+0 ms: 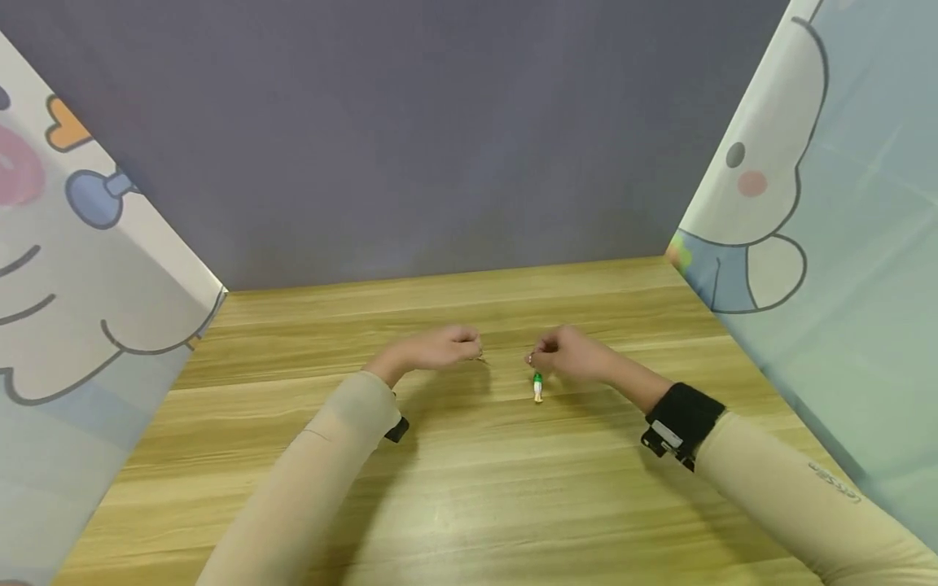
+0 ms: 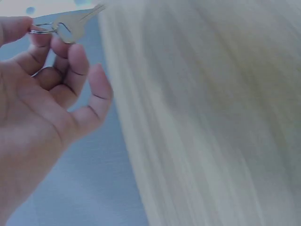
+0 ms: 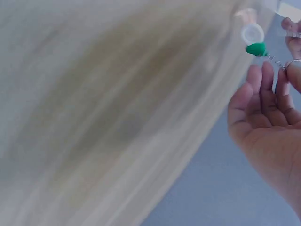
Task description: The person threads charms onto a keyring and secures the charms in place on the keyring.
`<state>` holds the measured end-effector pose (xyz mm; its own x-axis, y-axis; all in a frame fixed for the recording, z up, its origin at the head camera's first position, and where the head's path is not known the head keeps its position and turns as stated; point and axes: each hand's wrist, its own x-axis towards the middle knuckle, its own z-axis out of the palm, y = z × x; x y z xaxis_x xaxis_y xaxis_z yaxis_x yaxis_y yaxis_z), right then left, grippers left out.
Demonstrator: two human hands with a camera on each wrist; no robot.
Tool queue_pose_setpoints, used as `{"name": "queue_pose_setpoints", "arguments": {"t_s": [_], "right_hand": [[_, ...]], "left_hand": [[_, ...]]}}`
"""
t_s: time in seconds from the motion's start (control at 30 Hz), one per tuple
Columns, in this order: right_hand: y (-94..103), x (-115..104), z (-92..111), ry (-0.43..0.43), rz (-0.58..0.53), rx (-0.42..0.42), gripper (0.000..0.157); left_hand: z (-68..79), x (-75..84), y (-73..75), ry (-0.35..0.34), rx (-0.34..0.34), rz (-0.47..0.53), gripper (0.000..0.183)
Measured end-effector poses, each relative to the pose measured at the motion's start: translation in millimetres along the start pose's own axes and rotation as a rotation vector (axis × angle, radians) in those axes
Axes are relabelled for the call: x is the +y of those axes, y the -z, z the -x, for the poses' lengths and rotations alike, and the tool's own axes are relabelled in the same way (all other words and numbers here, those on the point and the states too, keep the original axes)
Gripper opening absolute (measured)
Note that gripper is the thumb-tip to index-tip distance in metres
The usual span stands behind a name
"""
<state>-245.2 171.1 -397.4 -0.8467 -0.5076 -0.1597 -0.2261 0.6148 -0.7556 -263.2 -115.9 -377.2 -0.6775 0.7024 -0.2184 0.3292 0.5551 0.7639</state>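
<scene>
My left hand (image 1: 440,346) is over the table, its thumb and finger pinching a thin metal key ring (image 2: 42,31). From that ring a key (image 2: 73,28) sticks out past the fingertips. To its right, apart from it, my right hand (image 1: 575,355) pinches a keychain by the ring at the top of its short metal chain (image 3: 275,60). A small green-and-white figure charm (image 1: 538,388) with a yellowish end hangs from the chain, below the right fingertips. In the right wrist view the charm's green part (image 3: 256,49) is nearest the chain.
The wood-grain table (image 1: 469,505) spreads under both hands. A dark grey panel (image 1: 440,146) rises at its back edge. Cartoon-printed panels flank it on the left (image 1: 95,268) and right (image 1: 843,342). Wrist cameras on dark straps (image 1: 685,419) sit at the sleeves.
</scene>
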Motion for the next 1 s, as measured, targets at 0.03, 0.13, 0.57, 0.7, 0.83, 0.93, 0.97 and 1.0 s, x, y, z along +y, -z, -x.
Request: {"name": "queue_pose_setpoints", "arguments": {"t_s": [0.03,0.13,0.57,0.7,0.83,0.93,0.97,1.0], "right_hand": [[4.0,-1.9,1.4,0.006,-0.005,0.005,0.024],[12.0,-10.1,5.5,-0.026,-0.033,0.02,0.025],[18.5,-61.7,27.5,0.034,-0.36,-0.042,0.032],[17.1,-75.7,36.5,0.077,-0.396,-0.016,0.032],[16.7,-84.9,42.8,0.105,-0.401,0.019,0.03],[16.7,-86.4,46.1,0.112,-0.393,0.054,0.029],[16.3,-86.1,46.9,0.117,-0.375,0.068,0.028],[15.6,-85.8,48.0,0.12,-0.357,0.082,0.026]], "left_hand": [[3.0,2.8,2.5,-0.011,0.012,0.042,0.028],[9.8,10.6,6.4,-0.043,0.022,0.163,0.025],[24.9,37.3,-5.3,-0.256,-0.025,0.599,0.019],[26.8,41.0,-7.1,-0.298,-0.042,0.598,0.016],[28.2,39.1,-7.9,-0.332,-0.028,0.59,0.017],[31.2,38.3,-7.5,-0.364,-0.011,0.6,0.019],[32.3,38.5,-7.2,-0.377,-0.006,0.603,0.02],[33.6,38.9,-6.9,-0.391,-0.003,0.609,0.021]]}}
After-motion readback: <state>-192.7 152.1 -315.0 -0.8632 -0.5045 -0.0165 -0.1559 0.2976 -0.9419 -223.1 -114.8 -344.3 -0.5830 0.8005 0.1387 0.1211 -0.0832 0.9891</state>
